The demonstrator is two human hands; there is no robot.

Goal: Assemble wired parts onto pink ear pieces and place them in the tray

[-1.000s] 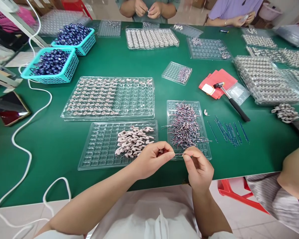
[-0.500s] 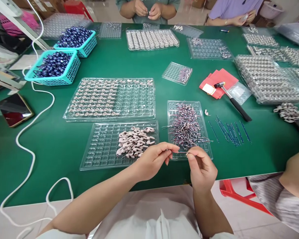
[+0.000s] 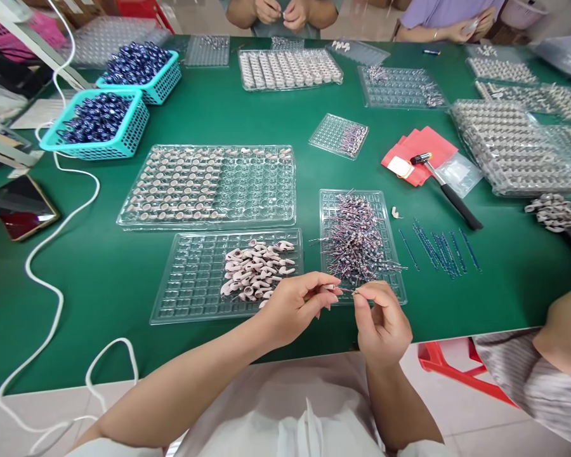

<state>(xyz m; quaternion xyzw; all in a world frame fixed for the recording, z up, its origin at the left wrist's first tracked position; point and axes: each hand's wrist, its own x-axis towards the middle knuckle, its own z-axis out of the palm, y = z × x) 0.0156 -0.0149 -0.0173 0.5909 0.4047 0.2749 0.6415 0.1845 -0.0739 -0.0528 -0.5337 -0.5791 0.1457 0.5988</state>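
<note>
My left hand (image 3: pixel 297 304) is closed, pinching a small pale-pink earbud shell (image 3: pixel 330 288) in its fingertips. Opposite it, my right hand (image 3: pixel 383 324) pinches the end of a thin wired part (image 3: pixel 347 291), whose reddish wires run to the shell. Its tiny tip is mostly hidden by the fingers. Behind both hands, a clear tray (image 3: pixel 389 279) bears a tangled heap of wired parts (image 3: pixel 354 235). Left of them, a heap of earbud shells (image 3: pixel 257 270) lies on another clear tray (image 3: pixel 185 285).
A larger tray (image 3: pixel 257 184) has shells in its left rows. Blue baskets (image 3: pixel 133 136) hold dark shiny parts. To the right lie a hammer (image 3: pixel 450 193), red sheets (image 3: pixel 426 149) and thin blue strips (image 3: pixel 440 251). A white cable (image 3: pixel 59 304) curves along the left. Co-workers sit across and at right.
The pale shell now shows more plainly between my left fingertips, with wires reaching to my right hand. My right hand has shifted slightly left. The whole view has tilted a little.
</note>
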